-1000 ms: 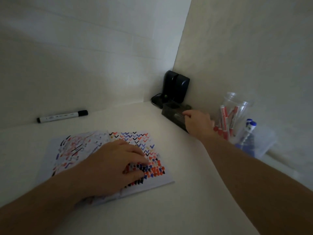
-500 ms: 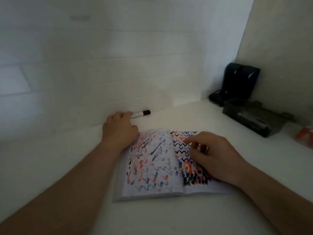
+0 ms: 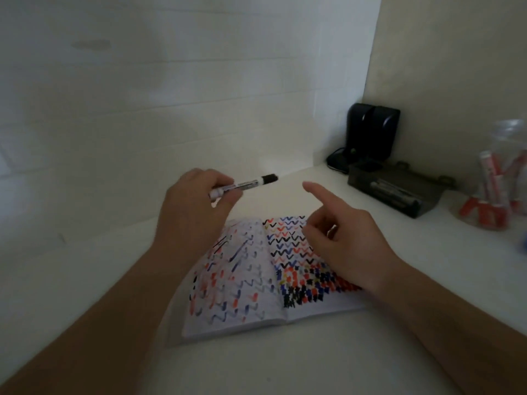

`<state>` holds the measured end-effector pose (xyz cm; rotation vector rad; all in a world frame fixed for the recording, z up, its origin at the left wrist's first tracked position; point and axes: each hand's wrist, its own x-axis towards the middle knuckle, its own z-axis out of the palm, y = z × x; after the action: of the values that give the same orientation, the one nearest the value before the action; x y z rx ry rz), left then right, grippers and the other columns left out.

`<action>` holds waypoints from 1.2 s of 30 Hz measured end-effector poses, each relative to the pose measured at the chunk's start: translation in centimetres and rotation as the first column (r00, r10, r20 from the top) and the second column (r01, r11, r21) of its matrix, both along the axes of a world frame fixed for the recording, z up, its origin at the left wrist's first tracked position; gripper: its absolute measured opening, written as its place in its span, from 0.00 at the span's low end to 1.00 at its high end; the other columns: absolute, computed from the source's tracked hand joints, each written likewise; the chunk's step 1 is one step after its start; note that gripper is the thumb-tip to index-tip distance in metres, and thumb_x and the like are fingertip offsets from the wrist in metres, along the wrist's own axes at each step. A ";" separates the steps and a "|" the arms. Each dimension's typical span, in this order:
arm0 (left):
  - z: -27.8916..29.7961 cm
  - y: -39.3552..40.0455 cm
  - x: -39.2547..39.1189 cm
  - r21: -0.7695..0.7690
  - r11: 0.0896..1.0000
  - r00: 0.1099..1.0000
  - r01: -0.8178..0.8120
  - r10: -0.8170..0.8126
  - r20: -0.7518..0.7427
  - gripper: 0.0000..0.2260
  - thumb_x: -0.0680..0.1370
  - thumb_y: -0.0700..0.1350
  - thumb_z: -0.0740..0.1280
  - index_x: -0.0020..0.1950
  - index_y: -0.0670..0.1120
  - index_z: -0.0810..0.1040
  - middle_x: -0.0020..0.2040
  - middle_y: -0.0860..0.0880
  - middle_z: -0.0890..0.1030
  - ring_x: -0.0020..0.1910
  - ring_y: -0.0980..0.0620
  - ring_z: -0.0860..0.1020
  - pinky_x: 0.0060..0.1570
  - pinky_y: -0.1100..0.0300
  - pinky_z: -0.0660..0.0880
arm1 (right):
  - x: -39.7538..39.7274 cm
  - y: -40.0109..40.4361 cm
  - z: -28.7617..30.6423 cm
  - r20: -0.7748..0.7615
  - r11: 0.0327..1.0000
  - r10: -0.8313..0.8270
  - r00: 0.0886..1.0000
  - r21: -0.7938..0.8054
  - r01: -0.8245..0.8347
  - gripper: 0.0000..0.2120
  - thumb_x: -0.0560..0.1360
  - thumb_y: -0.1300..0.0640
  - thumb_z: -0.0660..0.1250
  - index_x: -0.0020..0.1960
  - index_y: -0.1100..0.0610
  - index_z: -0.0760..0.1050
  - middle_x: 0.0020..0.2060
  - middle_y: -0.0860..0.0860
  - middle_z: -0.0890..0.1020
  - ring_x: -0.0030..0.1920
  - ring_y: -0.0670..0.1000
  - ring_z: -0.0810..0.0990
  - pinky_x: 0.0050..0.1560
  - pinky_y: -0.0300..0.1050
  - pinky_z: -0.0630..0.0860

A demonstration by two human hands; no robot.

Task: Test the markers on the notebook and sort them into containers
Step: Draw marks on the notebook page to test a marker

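Leftmost, the left hand (image 3: 194, 212) pinches a white marker with a black cap (image 3: 245, 185) above the white table (image 3: 285, 360), cap pointing right. Below lies the open paper notebook (image 3: 256, 280), covered in coloured zigzags. Over its right page hovers the right hand (image 3: 345, 243), holding nothing, forefinger extended, other fingers loosely curled. Farther right sit a dark tray (image 3: 399, 189) and a clear jar of red markers (image 3: 496, 189).

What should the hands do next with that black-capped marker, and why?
Probably pull the cap off. The left hand holds the marker above the notebook with its black cap still on, and the right hand is free, forefinger stretched toward that cap.
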<state>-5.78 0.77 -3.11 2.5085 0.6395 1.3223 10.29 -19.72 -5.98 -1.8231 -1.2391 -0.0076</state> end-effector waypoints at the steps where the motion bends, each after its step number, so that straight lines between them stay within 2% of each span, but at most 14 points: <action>1: 0.6 -1.9 -0.1 0.041 0.996 0.996 0.077 -0.079 0.036 0.07 0.76 0.51 0.75 0.51 0.50 0.84 0.44 0.54 0.81 0.44 0.58 0.76 0.45 0.66 0.70 | -0.2 0.1 0.1 0.046 1.000 0.010 0.999 -0.025 -0.009 0.37 0.78 0.54 0.73 0.78 0.34 0.59 0.44 0.39 0.82 0.43 0.43 0.81 0.45 0.34 0.78; 3: 0.8 -5.0 0.2 0.082 0.969 0.971 0.232 -0.236 0.044 0.09 0.75 0.52 0.76 0.50 0.50 0.84 0.42 0.56 0.81 0.41 0.59 0.77 0.43 0.69 0.71 | -0.6 0.3 0.1 0.138 0.999 0.042 0.990 -0.040 -0.037 0.41 0.76 0.54 0.75 0.80 0.36 0.57 0.46 0.40 0.83 0.44 0.43 0.82 0.46 0.36 0.79; 6: -0.3 -7.4 1.0 0.130 0.888 0.897 0.441 -0.440 -0.038 0.15 0.71 0.55 0.76 0.52 0.48 0.84 0.45 0.55 0.83 0.43 0.61 0.77 0.47 0.73 0.71 | -0.8 0.4 0.0 0.171 0.994 0.101 0.980 0.022 -0.107 0.30 0.71 0.61 0.78 0.70 0.48 0.75 0.51 0.46 0.85 0.49 0.46 0.84 0.52 0.45 0.81; 8: -1.4 -7.5 1.6 0.076 0.858 0.858 0.509 -0.497 -0.128 0.23 0.69 0.59 0.78 0.60 0.51 0.82 0.55 0.54 0.80 0.54 0.60 0.75 0.56 0.72 0.68 | -0.7 0.2 0.2 -0.052 0.978 0.190 0.980 0.097 -0.185 0.13 0.73 0.62 0.77 0.57 0.54 0.81 0.48 0.52 0.86 0.47 0.49 0.85 0.49 0.47 0.80; 9: -1.9 -7.3 1.8 0.014 0.860 0.850 0.509 -0.500 -0.165 0.28 0.68 0.62 0.77 0.65 0.53 0.78 0.60 0.55 0.76 0.59 0.58 0.73 0.60 0.68 0.68 | -0.9 0.1 0.4 -0.281 0.957 0.280 0.918 0.150 -0.247 0.05 0.77 0.58 0.73 0.52 0.57 0.83 0.43 0.56 0.85 0.43 0.52 0.83 0.46 0.48 0.77; 11: -2.7 -6.9 2.1 -0.129 0.870 0.849 0.476 -0.493 -0.189 0.30 0.71 0.65 0.73 0.69 0.56 0.71 0.64 0.58 0.71 0.63 0.57 0.70 0.61 0.64 0.68 | -0.5 -0.2 0.4 -0.629 0.936 0.350 0.694 0.207 -0.284 0.15 0.80 0.51 0.63 0.48 0.61 0.81 0.35 0.67 0.75 0.34 0.58 0.75 0.38 0.49 0.70; 13: -3.2 -6.7 2.2 -0.240 0.855 0.837 0.459 -0.507 -0.206 0.23 0.77 0.62 0.68 0.69 0.57 0.68 0.59 0.60 0.75 0.57 0.61 0.74 0.53 0.64 0.72 | -0.2 -0.3 0.5 -0.711 0.917 0.392 0.583 0.249 -0.313 0.11 0.78 0.54 0.60 0.50 0.61 0.76 0.28 0.61 0.69 0.26 0.53 0.66 0.30 0.44 0.61; 15: -3.5 -6.8 2.2 -0.237 0.834 0.794 0.498 -0.548 -0.261 0.16 0.82 0.57 0.64 0.67 0.54 0.68 0.47 0.59 0.79 0.43 0.62 0.77 0.40 0.64 0.73 | -0.1 -0.3 0.6 -0.720 0.895 0.436 0.539 0.282 -0.346 0.06 0.76 0.56 0.61 0.51 0.58 0.71 0.26 0.57 0.68 0.24 0.51 0.61 0.28 0.44 0.55; 17: -3.6 -7.2 2.2 -0.175 0.832 0.771 0.527 -0.555 -0.314 0.09 0.84 0.54 0.60 0.60 0.51 0.69 0.36 0.58 0.75 0.34 0.59 0.74 0.32 0.62 0.67 | 0.0 -0.3 0.6 -0.713 0.896 0.433 0.552 0.272 -0.352 0.07 0.74 0.56 0.63 0.52 0.56 0.70 0.26 0.57 0.67 0.23 0.51 0.61 0.27 0.43 0.54; 25: -3.3 -8.9 2.2 -0.067 0.858 0.790 0.509 -0.497 -0.359 0.07 0.84 0.57 0.53 0.53 0.55 0.63 0.30 0.54 0.70 0.27 0.55 0.71 0.26 0.64 0.63 | 0.1 -0.5 0.1 -0.801 0.852 0.484 0.351 0.341 -0.397 0.22 0.75 0.62 0.55 0.67 0.57 0.72 0.22 0.48 0.71 0.20 0.46 0.61 0.23 0.40 0.53; 28: -3.4 -8.6 2.3 -0.013 0.868 0.809 0.496 -0.467 -0.357 0.06 0.85 0.56 0.53 0.52 0.57 0.60 0.30 0.55 0.69 0.26 0.56 0.70 0.26 0.65 0.60 | -0.4 -0.5 0.4 -0.793 0.865 0.475 0.381 0.340 -0.370 0.21 0.74 0.61 0.57 0.66 0.57 0.73 0.21 0.49 0.69 0.20 0.47 0.60 0.23 0.40 0.53; 32: -3.5 -8.1 2.3 0.073 0.875 0.836 0.479 -0.429 -0.343 0.07 0.87 0.48 0.56 0.49 0.52 0.62 0.34 0.57 0.66 0.30 0.56 0.67 0.31 0.63 0.61 | -1.6 -0.5 1.1 -0.652 0.950 0.310 0.692 0.181 -0.255 0.12 0.79 0.64 0.61 0.62 0.57 0.72 0.24 0.52 0.64 0.23 0.49 0.60 0.24 0.40 0.57; 33: -3.4 -8.1 2.3 0.024 0.860 0.816 0.510 -0.475 -0.330 0.07 0.87 0.47 0.55 0.49 0.51 0.62 0.34 0.56 0.67 0.30 0.54 0.67 0.31 0.63 0.62 | -1.7 -0.5 1.2 -0.650 0.952 0.304 0.696 0.184 -0.243 0.12 0.80 0.65 0.60 0.62 0.57 0.72 0.24 0.52 0.63 0.23 0.49 0.59 0.24 0.40 0.57; 36: -3.3 -8.3 2.3 -0.091 0.821 0.761 0.564 -0.559 -0.328 0.08 0.85 0.55 0.51 0.49 0.54 0.61 0.31 0.55 0.68 0.31 0.55 0.70 0.29 0.64 0.66 | -1.5 -0.5 1.0 -0.723 0.919 0.389 0.571 0.263 -0.293 0.16 0.79 0.65 0.57 0.65 0.59 0.73 0.23 0.52 0.63 0.21 0.48 0.58 0.23 0.38 0.57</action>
<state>-3.49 -7.53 -6.42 2.6491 -0.0955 0.6768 8.79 -20.26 -4.93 -1.2062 -0.8969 0.8324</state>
